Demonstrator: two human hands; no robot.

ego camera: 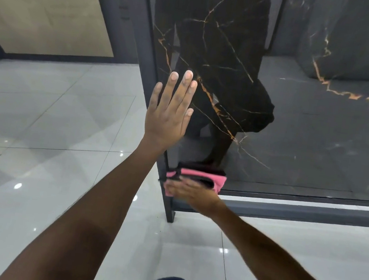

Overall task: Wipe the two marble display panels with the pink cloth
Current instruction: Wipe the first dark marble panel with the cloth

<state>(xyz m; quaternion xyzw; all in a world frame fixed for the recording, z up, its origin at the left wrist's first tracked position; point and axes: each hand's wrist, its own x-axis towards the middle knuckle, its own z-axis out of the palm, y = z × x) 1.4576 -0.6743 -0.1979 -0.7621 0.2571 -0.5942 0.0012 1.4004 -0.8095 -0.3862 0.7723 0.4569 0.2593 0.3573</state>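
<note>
- Pink cloth [197, 177] sits low on the black marble panel [299, 133], at its bottom left corner by the dark frame [145, 45].
- My right hand [191, 192] presses the cloth flat there; blur hides its fingers.
- My left hand [169, 111] is up, fingers straight, at the panel's left edge.
- Glossy white floor tiles [48, 131] lie below.

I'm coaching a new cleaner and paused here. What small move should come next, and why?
Probably sweep the pink cloth rightward along the panel's bottom edge. The right hand presses it at the lower left corner, the left hand lies flat near the panel's left edge, and the strip rightward lies ahead of it.
</note>
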